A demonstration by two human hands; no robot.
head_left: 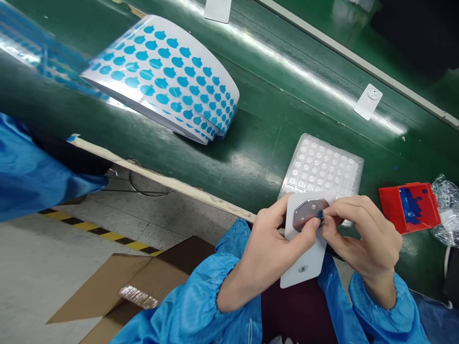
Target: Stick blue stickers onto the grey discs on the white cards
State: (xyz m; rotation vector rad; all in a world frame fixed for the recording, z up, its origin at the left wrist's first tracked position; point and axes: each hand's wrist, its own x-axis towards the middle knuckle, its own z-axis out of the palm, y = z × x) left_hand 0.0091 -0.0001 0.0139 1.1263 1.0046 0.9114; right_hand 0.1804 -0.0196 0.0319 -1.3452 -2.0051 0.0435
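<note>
Round-cornered white panel (306,253) (shiny inset (304,214))

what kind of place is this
Most likely a factory assembly line: a long green bench with similar white plates spaced along it, a curled sheet of blue stickers, and black-and-yellow floor tape.

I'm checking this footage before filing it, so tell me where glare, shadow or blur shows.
Head view: a glare streak crosses the green work surface; head view: blue material at upper left looks smeared; head view: a dark shadow lies beside the blue-dotted sheet; head view: the white plate, left hand and right hand look fairly sharp.
</note>
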